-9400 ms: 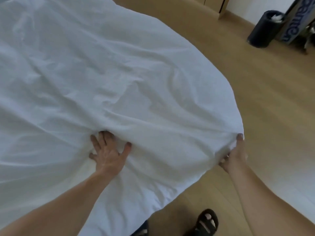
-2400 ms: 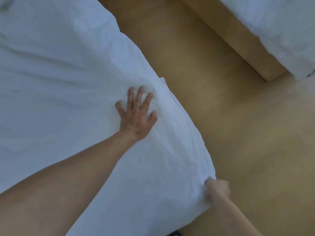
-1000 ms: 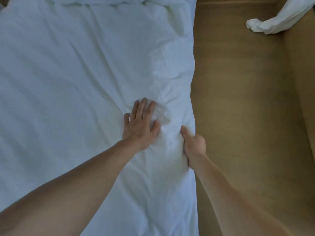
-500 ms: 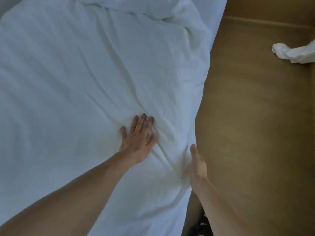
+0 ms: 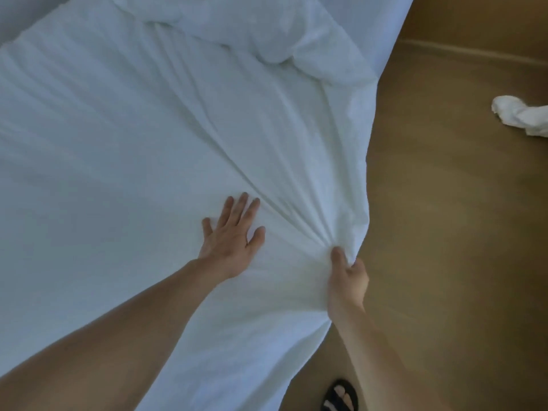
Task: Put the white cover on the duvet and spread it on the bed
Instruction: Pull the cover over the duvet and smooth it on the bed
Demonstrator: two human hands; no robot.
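**Cover edge gathered at the bedside, far end bunched**

Head view: the white cover (image 5: 133, 137) fills most of the picture. As far as I can judge it lies on the bed, with its side edge hanging toward the wooden floor (image 5: 444, 232). The left hand (image 5: 232, 235) rests flat on the fabric, fingers straight and spread, pressing it down. Just beside it, at the edge, the right hand (image 5: 347, 280) grips a fistful of the cover with the thumb on top. Creases fan from that fist toward the far end, where a bunched heap (image 5: 267, 34) sits.

What could go wrong: a hard pull from the fist against the pinning palm could drag the cover sideways off the bed instead of flattening it, and the weight already over the edge would help it slide. Pulling only here may also leave the heap unspread, or shift the duvet inside.

What is hidden: the duvet cannot be told apart from its cover, so whether it reaches the corners is unknowable. The bed itself is covered over. The right hand's fingers are largely out of sight behind the fabric. A white cloth (image 5: 522, 117) is cut off by the right border, and a sandalled foot (image 5: 341, 396) by the bottom one.
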